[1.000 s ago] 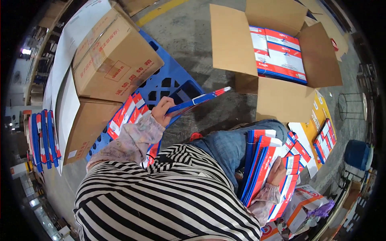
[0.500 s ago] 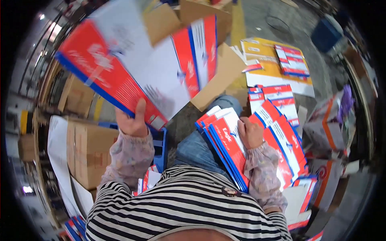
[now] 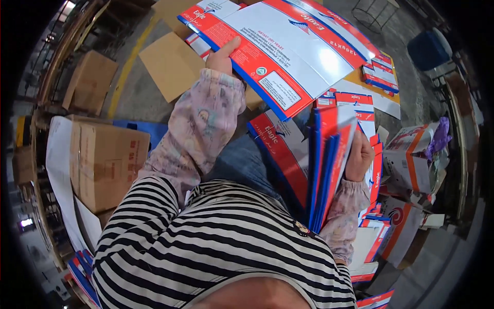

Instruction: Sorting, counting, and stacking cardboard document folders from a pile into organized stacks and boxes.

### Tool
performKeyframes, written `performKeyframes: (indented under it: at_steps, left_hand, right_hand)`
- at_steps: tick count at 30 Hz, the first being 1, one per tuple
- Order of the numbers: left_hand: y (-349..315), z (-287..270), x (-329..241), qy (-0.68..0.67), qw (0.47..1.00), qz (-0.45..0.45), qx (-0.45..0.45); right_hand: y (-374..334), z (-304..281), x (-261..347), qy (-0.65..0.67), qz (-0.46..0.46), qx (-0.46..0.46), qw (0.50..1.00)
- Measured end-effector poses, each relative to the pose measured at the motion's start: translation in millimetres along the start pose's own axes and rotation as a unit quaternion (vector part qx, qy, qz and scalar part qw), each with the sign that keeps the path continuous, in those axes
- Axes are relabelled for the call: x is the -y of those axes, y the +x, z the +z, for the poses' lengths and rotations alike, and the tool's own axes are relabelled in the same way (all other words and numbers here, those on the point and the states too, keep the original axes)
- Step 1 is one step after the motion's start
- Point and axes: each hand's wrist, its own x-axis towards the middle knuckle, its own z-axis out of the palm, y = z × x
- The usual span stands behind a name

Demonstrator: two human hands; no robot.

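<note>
My left hand (image 3: pixel 221 57) is closed on the edge of a large flat carton (image 3: pixel 293 51), white, red and blue, its thumb on the printed face. The carton is held out in front, to the right. My right hand (image 3: pixel 360 154) is closed around the far edge of a bundle of folded cartons (image 3: pixel 325 165) of the same print, tipped up on their edges over my lap. Beneath the bundle, another folded carton (image 3: pixel 280 147) lies on my leg. Part of the right-hand fingers is hidden behind the bundle.
More printed cartons (image 3: pixel 378 165) are piled beyond my right hand. At left stands a brown cardboard box (image 3: pixel 108 165) beside a white sheet. Brown cardboard (image 3: pixel 170 67) lies on the floor ahead. A white and orange box (image 3: pixel 411 159) with purple plastic sits at right, below a blue bin (image 3: pixel 428 49).
My left hand has swung the large carton rightward across the front, turning it. My right hand has moved right and tipped several folded cartons up from my lap.
</note>
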Motion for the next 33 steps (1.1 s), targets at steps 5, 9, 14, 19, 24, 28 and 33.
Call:
performKeyframes:
  at_steps: [5,9,14,19,24,28,33]
  left_hand:
    - [-23.1,24.8,-0.2,0.050,0.982,0.182,0.013]
    - [-20.5,26.8,14.2,0.133,0.967,0.213,0.034]
    - [-25.1,27.4,39.6,0.100,0.979,0.173,0.038]
    - [-28.2,18.6,77.8,0.096,0.992,0.072,0.046]
    - [-25.1,4.8,97.4,0.140,0.982,0.115,0.047]
    - [-38.7,10.5,95.8,0.174,0.982,0.063,0.038]
    - [-51.4,-0.7,102.4,0.255,0.958,0.111,0.073]
  right_hand:
    - [-16.6,23.8,-1.5,-0.080,-0.023,0.062,0.995]
    - [-35.7,67.5,-30.3,-0.332,-0.127,0.185,0.916]
    - [-31.8,77.6,-15.8,-0.158,-0.131,0.132,0.970]
    - [-34.1,76.9,-33.0,0.197,0.045,0.106,0.974]
    - [-27.1,64.3,-18.5,0.241,0.175,0.137,0.945]
    - [-28.3,70.2,-31.7,0.278,0.072,-0.010,0.958]
    - [-29.3,66.3,-40.2,0.216,0.068,0.008,0.974]
